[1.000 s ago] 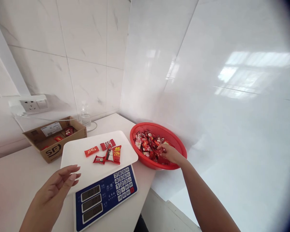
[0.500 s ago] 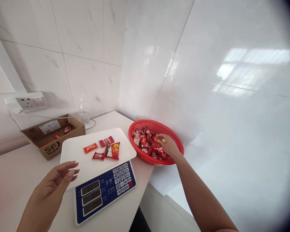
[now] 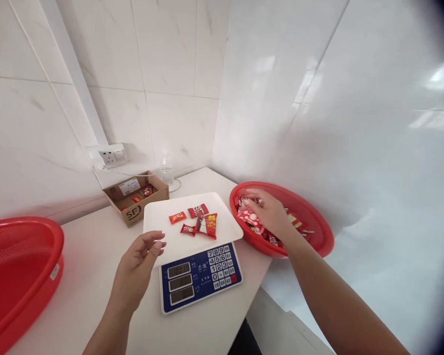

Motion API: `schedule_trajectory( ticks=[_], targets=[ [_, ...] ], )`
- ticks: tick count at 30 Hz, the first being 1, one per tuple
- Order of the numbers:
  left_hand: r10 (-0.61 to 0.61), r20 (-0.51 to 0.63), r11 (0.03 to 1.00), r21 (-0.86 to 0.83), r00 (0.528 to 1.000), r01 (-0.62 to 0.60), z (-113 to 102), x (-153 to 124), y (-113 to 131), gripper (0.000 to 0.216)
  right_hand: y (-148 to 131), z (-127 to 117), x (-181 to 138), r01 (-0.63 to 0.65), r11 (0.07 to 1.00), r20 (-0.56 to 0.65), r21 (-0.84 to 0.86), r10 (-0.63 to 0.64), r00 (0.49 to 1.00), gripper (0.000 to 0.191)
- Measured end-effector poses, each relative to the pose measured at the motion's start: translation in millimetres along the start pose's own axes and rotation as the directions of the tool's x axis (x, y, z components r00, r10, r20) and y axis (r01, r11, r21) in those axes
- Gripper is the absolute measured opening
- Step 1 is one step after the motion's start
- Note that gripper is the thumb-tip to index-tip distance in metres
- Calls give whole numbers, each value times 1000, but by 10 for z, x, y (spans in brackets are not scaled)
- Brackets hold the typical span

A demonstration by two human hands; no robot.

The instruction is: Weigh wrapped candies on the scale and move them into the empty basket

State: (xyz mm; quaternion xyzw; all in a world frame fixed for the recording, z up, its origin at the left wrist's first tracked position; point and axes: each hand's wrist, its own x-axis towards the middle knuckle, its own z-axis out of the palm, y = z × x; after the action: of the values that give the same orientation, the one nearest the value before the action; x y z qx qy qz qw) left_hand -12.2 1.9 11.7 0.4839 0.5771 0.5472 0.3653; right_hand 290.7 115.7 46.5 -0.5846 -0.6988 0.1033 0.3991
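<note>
My right hand (image 3: 269,213) is inside the red plastic basket (image 3: 323,241), its fingers closed on a red candy packet with white dots (image 3: 250,220). Its fingertips are partly blurred. Other wrapped candies (image 3: 273,239) lie beneath it. By the near left edge of the white weighing tray (image 3: 163,209) hovers my left hand (image 3: 137,261), open, fingers loosely bent and nothing in them. On the tray lie a small orange-red candy (image 3: 177,217), a red candy with white lettering (image 3: 198,211), a small dark red candy (image 3: 187,230) and a larger red-and-yellow packet (image 3: 207,226).
The scale's blue keypad panel (image 3: 202,276) faces me. Behind it stand a cardboard box (image 3: 148,209) with a few candies and a clear plastic bottle (image 3: 166,172). Another red basket (image 3: 54,246) is at the left. A wall socket (image 3: 111,156) and tiled walls border the table.
The view has swung left, bringing the second red basket into sight. My right hand has closed on the dotted packet among the candies. My left hand stays near the tray, and the tray's candies lie unchanged.
</note>
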Motion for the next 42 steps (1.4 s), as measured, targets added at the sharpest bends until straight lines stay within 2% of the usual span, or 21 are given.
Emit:
schedule_trajectory(
  ticks=[2, 5, 8, 10, 12, 15, 18, 22, 25, 27, 30, 33, 37, 42],
  targets=[
    [2, 5, 1000, -3, 1000, -2, 3, -20, 22, 34, -255, 274, 66, 48, 995, 93, 85, -56, 994, 33],
    [10, 12, 1000, 5, 1000, -10, 6, -45, 46, 32, -551, 692, 190, 113, 988, 218, 104, -134, 967, 31],
    [8, 21, 1000, 10, 1000, -8, 5, -61, 61, 31, -729, 1008, 306, 201, 976, 323, 81, -217, 921, 30],
    [6, 26, 1000, 9, 1000, -6, 1, -67, 69, 30, -781, 1125, 345, 247, 968, 389, 40, -243, 889, 32],
    [3, 30, 1000, 9, 1000, -3, -5, -68, 76, 30, -779, 1158, 330, 278, 961, 429, 5, -253, 867, 34],
    [9, 24, 1000, 4, 1000, -9, -14, -59, 74, 29, -700, 1092, 194, 361, 932, 423, -20, -320, 848, 34],
    [21, 9, 1000, -17, 1000, -21, -16, -44, 50, 29, -586, 1005, -31, 485, 873, 455, -53, -412, 790, 37],
    [22, 18, 999, -33, 1000, -22, -9, -35, 28, 28, -492, 984, -301, 496, 862, 569, -103, -358, 740, 48],
    [26, 21, 999, -20, 999, -25, -15, -46, 44, 27, -509, 998, -410, 492, 867, 614, -80, -345, 709, 48],
    [35, 15, 999, -20, 999, -35, -25, -56, 59, 26, -553, 1000, -436, 494, 867, 606, -64, -360, 710, 45],
    [38, 11, 999, -29, 999, -38, -30, -62, 65, 26, -629, 1010, -411, 487, 869, 561, -82, -364, 743, 42],
    [29, 26, 999, -28, 999, -28, -18, -57, 52, 26, -674, 1058, -338, 461, 877, 553, -139, -317, 771, 45],
    [25, 40, 999, -21, 999, -24, -9, -52, 49, 26, -665, 1137, -292, 445, 878, 612, -174, -258, 748, 50],
    [26, 35, 999, -29, 999, -25, -29, -44, 60, 25, -635, 1104, -398, 467, 874, 616, -135, -294, 730, 48]
  ],
)
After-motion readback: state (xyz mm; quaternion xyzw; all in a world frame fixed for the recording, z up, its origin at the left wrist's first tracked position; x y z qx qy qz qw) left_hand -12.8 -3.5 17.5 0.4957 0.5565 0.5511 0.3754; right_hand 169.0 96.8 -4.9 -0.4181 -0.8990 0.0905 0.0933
